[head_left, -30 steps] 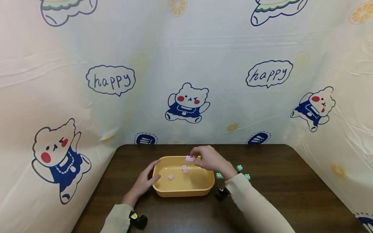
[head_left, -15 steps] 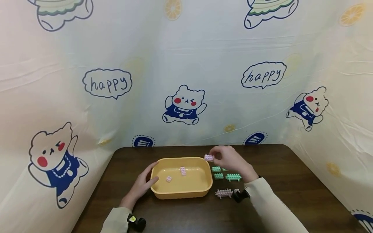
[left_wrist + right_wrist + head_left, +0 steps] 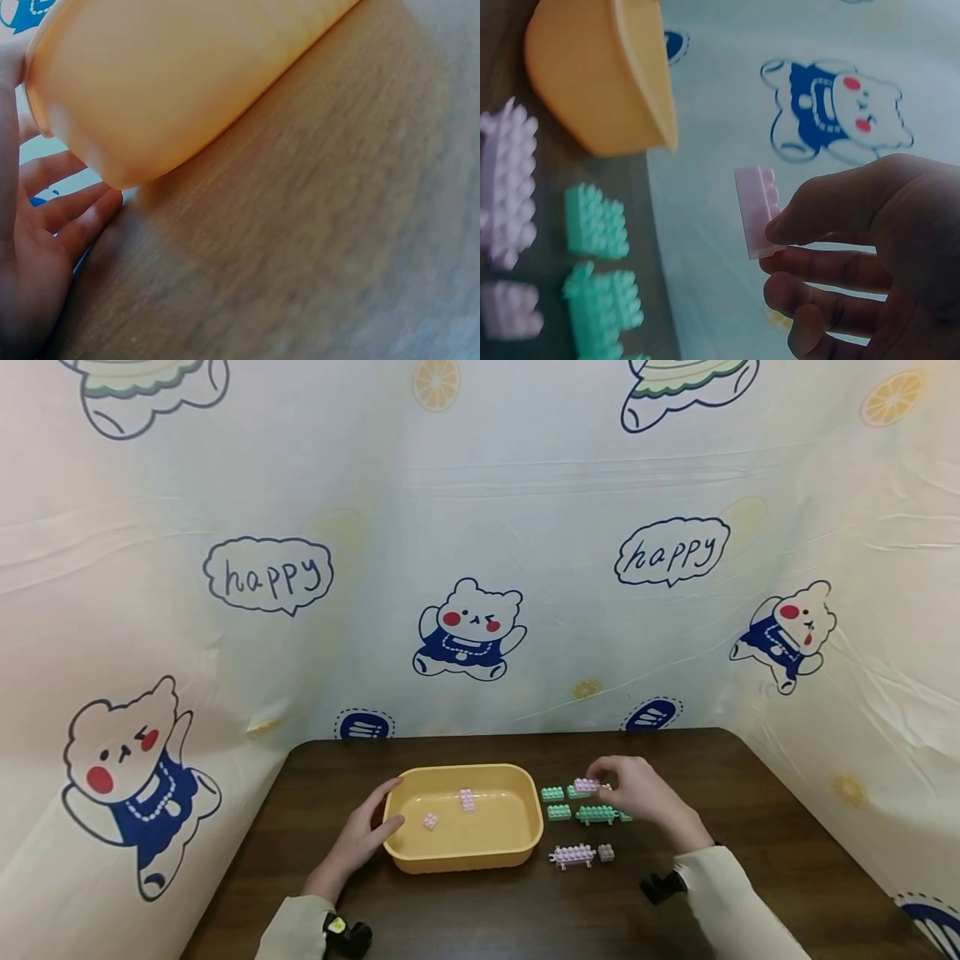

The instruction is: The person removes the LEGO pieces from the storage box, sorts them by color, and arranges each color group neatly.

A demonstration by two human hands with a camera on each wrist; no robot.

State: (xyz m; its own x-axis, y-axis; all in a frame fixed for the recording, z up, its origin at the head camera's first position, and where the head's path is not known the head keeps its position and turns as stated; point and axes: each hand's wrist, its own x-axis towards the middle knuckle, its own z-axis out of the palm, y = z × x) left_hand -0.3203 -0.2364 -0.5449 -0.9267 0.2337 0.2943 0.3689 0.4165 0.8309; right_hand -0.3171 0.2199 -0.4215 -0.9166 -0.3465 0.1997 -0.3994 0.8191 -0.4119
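A dark brown wooden table (image 3: 450, 914), its grain visible and its far corners rounded, stood before a thin, pale, creased sheet (image 3: 570, 485) that covered the back and both sides. Printed on the sheet were white bear drawings (image 3: 468, 631) with red cheeks and navy clothing, along with yellow-orange citrus slices (image 3: 437, 383). Two cloud-shaped, blue-outlined speech bubbles (image 3: 268, 574) each read "happy" in handwritten lettering. Navy oval emblems (image 3: 364, 724) with dashed borders bore white marks too cut off to read. A small yellow label (image 3: 337, 925) on the black wrist device (image 3: 352, 939) at the left was likewise too small to read.

On the table sat a yellow-orange, rounded rectangular plastic bin (image 3: 465, 862). Inside it lay a small pink studded brick (image 3: 430, 821) and a longer pink studded brick (image 3: 467, 800). The left hand (image 3: 354, 842) rested against the bin's left end, its fingers extended and relaxed, the thumb at the rim.

The right hand (image 3: 637, 789) pinched a pink rectangular studded plastic brick (image 3: 756, 214) between thumb and index finger, the other fingers loosely bent. That brick was raised above the table, right of the bin. Around there lay green studded plastic bricks (image 3: 558, 812); nearer the person were a long pink studded piece with side pegs (image 3: 573, 855) and, just beside it, a small dull-pink block (image 3: 606, 852).
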